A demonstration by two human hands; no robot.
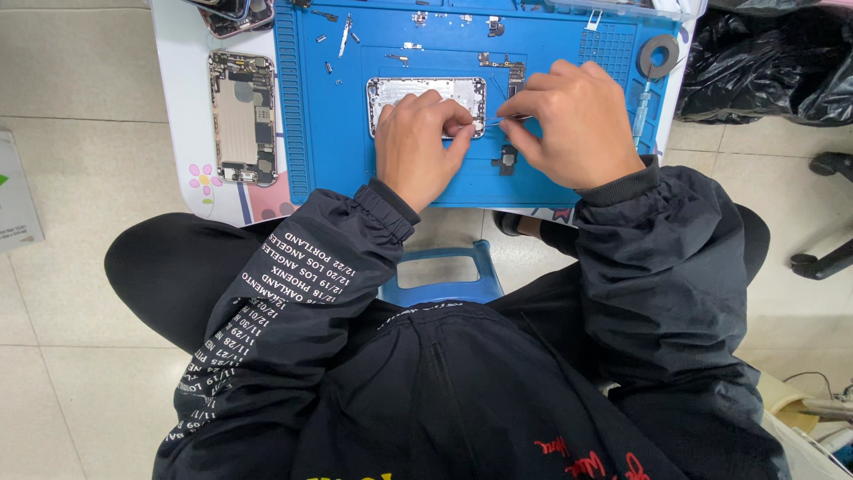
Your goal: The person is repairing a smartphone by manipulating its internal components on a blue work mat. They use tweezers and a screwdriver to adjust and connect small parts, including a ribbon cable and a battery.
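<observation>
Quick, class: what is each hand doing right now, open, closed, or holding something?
Left hand: closed, fingers pinched, resting on the phone shell.
Right hand: closed on thin tweezers.

A flat box point(16, 191) lies on the floor tiles far to the left of the 2 hands, well apart from them. It is mostly grey-white, with a small green mark and a dark line of print near its lower edge.

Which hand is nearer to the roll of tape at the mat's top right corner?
Right. The right hand sits just left of and below the roll of tape. The left hand lies farther off, over the silver phone shell at the centre of the blue mat.
</observation>
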